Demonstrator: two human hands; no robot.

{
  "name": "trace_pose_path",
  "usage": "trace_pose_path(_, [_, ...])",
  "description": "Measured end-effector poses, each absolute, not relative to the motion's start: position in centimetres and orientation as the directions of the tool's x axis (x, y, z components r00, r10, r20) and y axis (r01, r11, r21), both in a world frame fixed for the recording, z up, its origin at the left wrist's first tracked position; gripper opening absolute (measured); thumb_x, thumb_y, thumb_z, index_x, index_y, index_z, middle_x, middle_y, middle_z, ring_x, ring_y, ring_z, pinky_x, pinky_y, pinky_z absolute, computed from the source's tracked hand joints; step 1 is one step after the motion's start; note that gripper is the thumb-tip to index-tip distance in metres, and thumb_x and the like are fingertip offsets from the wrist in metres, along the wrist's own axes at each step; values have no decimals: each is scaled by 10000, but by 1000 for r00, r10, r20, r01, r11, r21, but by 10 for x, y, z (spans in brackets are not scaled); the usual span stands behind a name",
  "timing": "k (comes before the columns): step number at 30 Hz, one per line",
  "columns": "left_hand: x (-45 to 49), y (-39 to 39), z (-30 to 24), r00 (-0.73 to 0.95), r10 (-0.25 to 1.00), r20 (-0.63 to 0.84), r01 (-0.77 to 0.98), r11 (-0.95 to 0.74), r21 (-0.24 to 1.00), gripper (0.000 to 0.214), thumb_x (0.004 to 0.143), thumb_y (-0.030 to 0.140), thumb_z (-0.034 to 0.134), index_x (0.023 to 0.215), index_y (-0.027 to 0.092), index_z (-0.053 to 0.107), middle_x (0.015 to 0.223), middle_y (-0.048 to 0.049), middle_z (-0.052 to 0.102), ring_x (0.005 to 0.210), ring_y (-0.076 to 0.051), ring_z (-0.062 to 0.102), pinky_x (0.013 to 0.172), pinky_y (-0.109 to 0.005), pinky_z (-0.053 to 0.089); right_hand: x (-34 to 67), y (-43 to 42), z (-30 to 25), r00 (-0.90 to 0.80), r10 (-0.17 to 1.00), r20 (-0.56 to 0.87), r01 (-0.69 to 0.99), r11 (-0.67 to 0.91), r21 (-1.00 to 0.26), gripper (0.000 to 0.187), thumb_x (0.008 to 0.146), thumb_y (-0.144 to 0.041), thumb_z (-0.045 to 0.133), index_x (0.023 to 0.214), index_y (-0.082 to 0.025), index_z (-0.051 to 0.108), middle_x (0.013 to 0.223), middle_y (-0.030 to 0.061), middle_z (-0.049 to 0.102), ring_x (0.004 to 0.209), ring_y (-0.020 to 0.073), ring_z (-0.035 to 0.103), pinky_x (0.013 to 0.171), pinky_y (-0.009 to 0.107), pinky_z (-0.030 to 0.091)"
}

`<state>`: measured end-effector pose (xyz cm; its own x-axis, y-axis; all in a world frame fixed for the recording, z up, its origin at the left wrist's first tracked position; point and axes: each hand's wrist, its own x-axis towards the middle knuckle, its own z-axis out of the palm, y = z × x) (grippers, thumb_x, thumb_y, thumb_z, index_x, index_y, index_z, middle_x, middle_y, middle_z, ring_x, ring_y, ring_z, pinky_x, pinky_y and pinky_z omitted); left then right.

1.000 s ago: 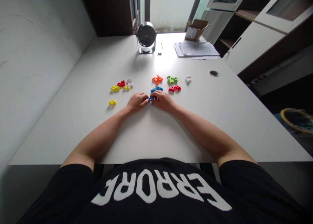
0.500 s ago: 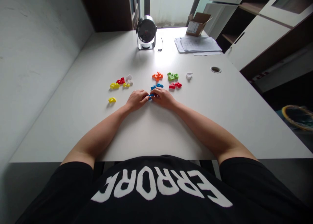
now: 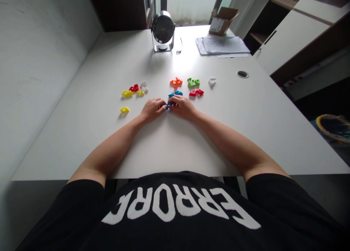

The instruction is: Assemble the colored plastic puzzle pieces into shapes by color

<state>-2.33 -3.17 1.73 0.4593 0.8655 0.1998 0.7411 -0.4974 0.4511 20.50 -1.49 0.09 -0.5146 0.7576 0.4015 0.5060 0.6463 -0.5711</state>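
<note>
My left hand (image 3: 154,109) and my right hand (image 3: 182,107) meet over the middle of the white table. Between their fingertips they pinch a small blue plastic piece (image 3: 167,106), mostly covered by the fingers. More blue pieces (image 3: 178,93) lie just beyond my right hand. Behind those is an orange cluster (image 3: 176,82), with green pieces (image 3: 193,82) and red pieces (image 3: 196,92) to its right. Left of my left hand lie yellow pieces (image 3: 127,93), a red group (image 3: 134,87), white pieces (image 3: 144,86) and a lone yellow piece (image 3: 124,109).
A white piece (image 3: 212,81) lies apart on the right. Toward the back stand a round dark device on a metal stand (image 3: 163,30) and an open cardboard box (image 3: 222,22). Papers (image 3: 224,45) lie before the box, near a cable hole (image 3: 242,74). A wall (image 3: 41,61) borders the left side.
The view has tilted slightly, so the far items appear a little higher. Both hands keep their pinch on the blue piece, with hardly any shift.
</note>
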Motion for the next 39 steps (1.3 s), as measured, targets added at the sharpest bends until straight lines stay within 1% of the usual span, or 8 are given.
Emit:
trace_pose_path(9, [-24, -32, 16, 457, 865, 205, 739, -498, 454, 308, 1017, 409, 534, 1055, 221, 776, 1014, -78, 748, 964, -246, 665, 913, -395, 465, 205, -14, -1, -518, 751, 409, 500, 654, -567, 144, 958, -293, 656, 1035, -202, 737, 979, 79, 701, 857, 213, 605, 776, 322, 471])
trace_pose_path(18, [-23, -32, 17, 463, 863, 204, 737, -502, 453, 315, 1011, 416, 534, 1053, 220, 777, 1006, -83, 746, 952, -249, 659, 900, -395, 471, 205, -15, 0, -509, 752, 420, 507, 655, -560, 121, 954, -281, 662, 1019, -211, 736, 961, 73, 699, 853, 216, 612, 779, 322, 474])
trace_pose_path(26, [-23, -33, 18, 458, 866, 203, 737, -497, 458, 305, 1011, 400, 539, 1061, 221, 780, 1022, -82, 749, 946, -242, 656, 893, -385, 470, 205, -15, 1, -519, 759, 394, 518, 645, -561, 130, 958, -277, 659, 1042, -210, 733, 991, 74, 704, 853, 214, 617, 796, 326, 478])
trace_pose_path(30, [-23, -33, 19, 458, 865, 204, 734, -498, 461, 304, 1010, 395, 542, 1053, 214, 781, 1007, -80, 745, 922, -236, 651, 873, -378, 466, 205, -15, 1, -518, 758, 397, 510, 646, -567, 134, 957, -280, 656, 1035, -205, 734, 979, 75, 698, 850, 216, 615, 789, 328, 473])
trace_pose_path(39, [-22, -33, 20, 453, 869, 199, 736, -491, 466, 295, 1008, 384, 548, 1049, 212, 784, 1026, -82, 749, 926, -237, 654, 898, -384, 475, 204, -13, -3, -506, 758, 412, 504, 647, -572, 132, 951, -286, 656, 1021, -209, 737, 953, 65, 690, 841, 213, 607, 776, 326, 467])
